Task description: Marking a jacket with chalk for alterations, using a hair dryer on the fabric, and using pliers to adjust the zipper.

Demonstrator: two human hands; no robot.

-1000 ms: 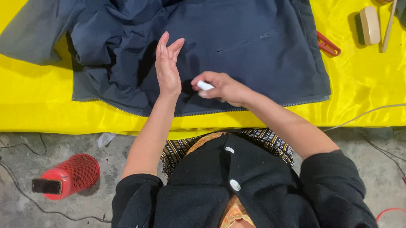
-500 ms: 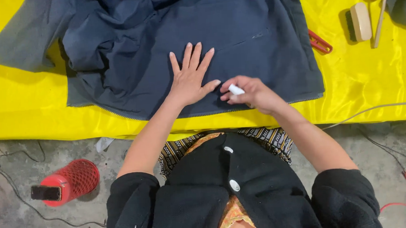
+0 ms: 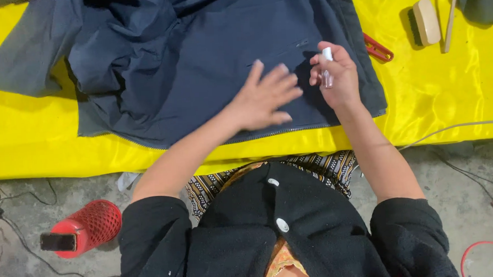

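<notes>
A dark navy garment [image 3: 197, 51] lies spread on a yellow cloth-covered table [image 3: 435, 100]. My left hand [image 3: 264, 98] rests flat on the garment near its lower hem, fingers spread and pointing right. My right hand [image 3: 336, 77] hovers just right of it above the fabric, fingers closed around a small white piece of chalk [image 3: 327, 54] whose tip sticks up between thumb and fingers. The two hands are a few centimetres apart.
Red-handled scissors [image 3: 378, 47] lie on the yellow cloth beside the garment's right edge. A wooden brush [image 3: 426, 21] and a wooden stick [image 3: 449, 21] sit at the back right. A red heater-like device [image 3: 82, 228] and cables lie on the concrete floor.
My left hand went from raised on edge to flat on the garment, then slid right. My right hand with the chalk moved up and to the right, lifting off the fabric.
</notes>
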